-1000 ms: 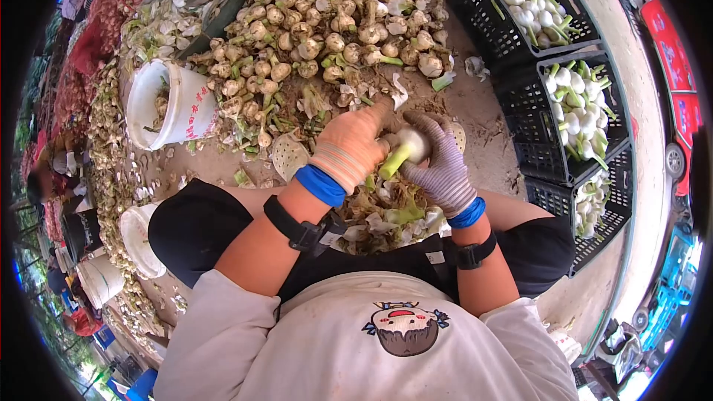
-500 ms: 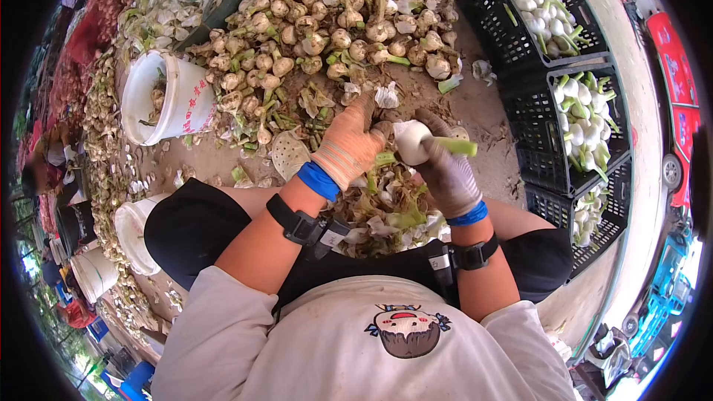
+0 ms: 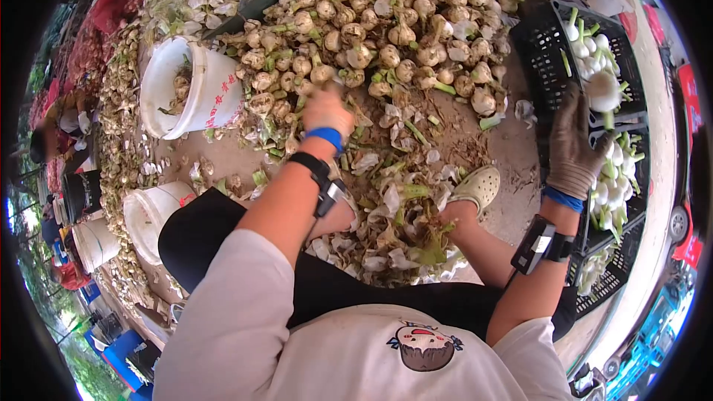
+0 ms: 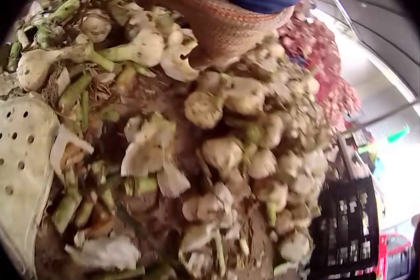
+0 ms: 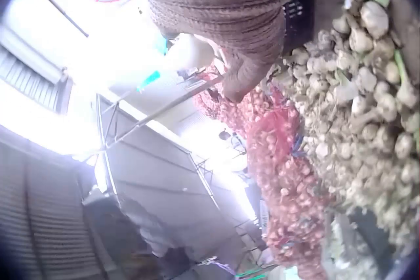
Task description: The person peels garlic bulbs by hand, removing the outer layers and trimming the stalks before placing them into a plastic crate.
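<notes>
My gloved right hand (image 3: 573,152) is over the black crates at the right, fingers straight and thumb spread apart. A peeled white garlic bulb (image 3: 603,92) with a green stem is beside its fingers, above the crate, blurred. In the right wrist view this bulb (image 5: 191,53) shows pale against the glare next to the glove. My gloved left hand (image 3: 327,113) reaches to the near edge of the heap of unpeeled garlic (image 3: 401,33). Its fingers are blurred in the head view and hidden in the left wrist view, so I cannot tell what they hold.
Black crates (image 3: 536,52) with peeled garlic (image 3: 613,186) line the right side. A white bucket (image 3: 215,93) stands at the left. Peelings and cut stems (image 3: 394,230) cover the ground between the feet, one in a pale clog (image 3: 477,188). A second bucket (image 3: 145,223) is by the left knee.
The right hand has carried the peeled garlic bulb from in front of the body rightward to the crates, and its fingers have straightened. The left hand has moved away leftward to the garlic heap.
</notes>
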{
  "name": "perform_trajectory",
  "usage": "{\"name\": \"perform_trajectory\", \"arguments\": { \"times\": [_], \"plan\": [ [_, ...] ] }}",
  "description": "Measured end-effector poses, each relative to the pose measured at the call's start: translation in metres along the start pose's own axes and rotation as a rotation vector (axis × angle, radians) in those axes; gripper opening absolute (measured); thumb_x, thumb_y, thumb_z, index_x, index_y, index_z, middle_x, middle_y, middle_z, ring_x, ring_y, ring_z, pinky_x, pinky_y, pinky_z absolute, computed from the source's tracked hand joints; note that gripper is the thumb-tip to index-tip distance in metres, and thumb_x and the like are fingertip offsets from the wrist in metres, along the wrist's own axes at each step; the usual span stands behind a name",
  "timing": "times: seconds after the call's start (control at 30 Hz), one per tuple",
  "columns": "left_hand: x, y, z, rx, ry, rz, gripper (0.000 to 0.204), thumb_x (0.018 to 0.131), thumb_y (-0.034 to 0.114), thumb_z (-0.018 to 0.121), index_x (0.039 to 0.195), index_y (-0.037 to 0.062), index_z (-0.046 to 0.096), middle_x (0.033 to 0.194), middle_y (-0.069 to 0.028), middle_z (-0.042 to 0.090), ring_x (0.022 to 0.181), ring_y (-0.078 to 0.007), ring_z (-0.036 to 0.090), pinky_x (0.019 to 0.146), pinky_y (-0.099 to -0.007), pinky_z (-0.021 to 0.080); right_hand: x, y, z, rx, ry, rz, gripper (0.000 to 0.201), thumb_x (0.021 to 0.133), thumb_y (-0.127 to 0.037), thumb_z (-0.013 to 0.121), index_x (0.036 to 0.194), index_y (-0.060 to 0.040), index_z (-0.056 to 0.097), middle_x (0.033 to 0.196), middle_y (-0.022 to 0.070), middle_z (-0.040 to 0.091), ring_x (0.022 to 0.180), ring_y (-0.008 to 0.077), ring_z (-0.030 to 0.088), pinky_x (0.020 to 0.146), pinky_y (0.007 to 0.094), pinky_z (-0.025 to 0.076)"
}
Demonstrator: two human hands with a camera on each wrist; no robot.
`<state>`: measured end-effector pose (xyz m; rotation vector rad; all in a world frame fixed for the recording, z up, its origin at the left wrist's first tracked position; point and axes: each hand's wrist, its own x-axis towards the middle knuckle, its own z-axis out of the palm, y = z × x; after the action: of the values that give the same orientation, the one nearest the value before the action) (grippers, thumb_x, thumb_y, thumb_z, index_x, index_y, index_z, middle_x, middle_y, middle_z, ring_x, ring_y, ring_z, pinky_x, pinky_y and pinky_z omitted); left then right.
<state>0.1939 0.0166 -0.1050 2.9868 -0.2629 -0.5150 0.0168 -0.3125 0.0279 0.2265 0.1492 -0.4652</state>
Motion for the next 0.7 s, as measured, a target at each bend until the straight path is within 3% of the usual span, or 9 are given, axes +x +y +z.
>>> {"name": "perform_trajectory", "arguments": {
  "times": [0.1, 0.17, 0.33, 0.4, 0.47, 0.53, 0.6, 0.67, 0.7],
  "plan": [
    [0.059, -0.039, -0.012, 0.092, -0.018, -0.173, 0.055, 0.077, 0.019, 0.060, 0.127, 0.0087, 0.040, 0.126, -0.0191, 0.041, 0.111, -0.0356, 0.047, 0.087, -0.0395, 0.047, 0.000, 0.027, -0.012, -0.448, 0.127, -0.210, 0.052, 0.080, -0.029, 0.063, 0.115, 0.0042, 0.046, 0.115, 0.0223, 0.053, 0.104, 0.0319, 0.054, 0.089, 0.0402, 0.047],
    [0.089, -0.068, -0.002, 0.049, -0.108, -0.079, 0.047, 0.079, 0.006, 0.052, 0.126, 0.0095, 0.045, 0.131, -0.0199, 0.040, 0.115, -0.0319, 0.046, 0.089, -0.0396, 0.046, -0.005, 0.045, -0.038, -0.455, 0.215, 0.030, 0.038, 0.084, -0.029, 0.060, 0.101, 0.0036, 0.056, 0.101, 0.0190, 0.060, 0.100, 0.0282, 0.057, 0.087, 0.0373, 0.049],
    [0.085, -0.072, -0.033, -0.087, 0.223, 0.050, 0.031, 0.077, 0.006, 0.054, 0.108, 0.0048, 0.060, 0.103, -0.0176, 0.060, 0.093, -0.0330, 0.058, 0.079, -0.0402, 0.048, -0.011, 0.096, -0.093, -0.909, 0.380, 0.183, 0.033, 0.085, -0.027, 0.057, 0.108, -0.0026, 0.052, 0.092, 0.0096, 0.058, 0.077, 0.0176, 0.056, 0.067, 0.0265, 0.047],
    [0.058, -0.046, -0.078, -0.293, -0.071, 0.127, 0.030, 0.078, 0.013, 0.058, 0.107, 0.0050, 0.060, 0.090, -0.0137, 0.064, 0.080, -0.0263, 0.062, 0.070, -0.0345, 0.050, -0.015, 0.132, -0.074, -1.472, 0.287, 0.247, 0.044, 0.081, -0.023, 0.061, 0.118, -0.0019, 0.047, 0.100, 0.0106, 0.057, 0.085, 0.0170, 0.056, 0.075, 0.0274, 0.048],
    [0.034, -0.027, -0.099, -0.631, -0.454, 0.231, 0.033, 0.081, 0.021, 0.061, 0.108, 0.0027, 0.058, 0.090, -0.0101, 0.064, 0.080, -0.0217, 0.063, 0.072, -0.0301, 0.049, -0.017, 0.151, -0.087, -2.039, -0.280, -0.063, 0.067, 0.066, -0.014, 0.072, 0.126, -0.0064, 0.043, 0.124, 0.0161, 0.045, 0.105, 0.0280, 0.052, 0.090, 0.0341, 0.045],
    [-0.007, -0.002, -0.113, -1.030, -0.741, 0.225, 0.033, 0.083, 0.023, 0.061, 0.107, 0.0010, 0.056, 0.092, -0.0068, 0.063, 0.077, -0.0163, 0.061, 0.070, -0.0281, 0.050, -0.024, 0.165, -0.070, -2.444, -0.573, -0.274, 0.066, 0.063, -0.016, 0.073, 0.123, -0.0087, 0.046, 0.124, 0.0169, 0.044, 0.105, 0.0341, 0.052, 0.088, 0.0379, 0.046],
    [-0.041, 0.019, -0.096, -1.549, -0.866, 0.072, 0.028, 0.084, 0.016, 0.059, 0.108, 0.0042, 0.054, 0.096, -0.0059, 0.060, 0.080, -0.0163, 0.060, 0.074, -0.0271, 0.049, -0.037, 0.162, -0.064, -2.399, -0.530, -0.307, 0.064, 0.063, -0.016, 0.073, 0.121, -0.0095, 0.047, 0.122, 0.0175, 0.045, 0.104, 0.0358, 0.052, 0.087, 0.0392, 0.046],
    [-0.067, 0.042, -0.084, -0.976, -0.554, 0.376, 0.031, 0.081, 0.008, 0.056, 0.112, 0.0074, 0.052, 0.100, -0.0042, 0.057, 0.090, -0.0162, 0.057, 0.080, -0.0264, 0.047, -0.055, 0.158, -0.056, -2.355, -0.475, -0.341, 0.063, 0.063, -0.017, 0.073, 0.120, -0.0103, 0.047, 0.120, 0.0181, 0.046, 0.103, 0.0375, 0.052, 0.085, 0.0405, 0.047],
    [-0.091, 0.059, -0.093, -1.229, -0.563, 0.162, 0.033, 0.076, 0.002, 0.055, 0.108, 0.0096, 0.054, 0.101, -0.0046, 0.056, 0.095, -0.0173, 0.055, 0.083, -0.0268, 0.046, -0.066, 0.154, -0.052, -2.405, -0.402, -0.348, 0.061, 0.064, -0.017, 0.072, 0.119, -0.0098, 0.048, 0.119, 0.0178, 0.046, 0.101, 0.0374, 0.053, 0.084, 0.0406, 0.047]
  ]
}}
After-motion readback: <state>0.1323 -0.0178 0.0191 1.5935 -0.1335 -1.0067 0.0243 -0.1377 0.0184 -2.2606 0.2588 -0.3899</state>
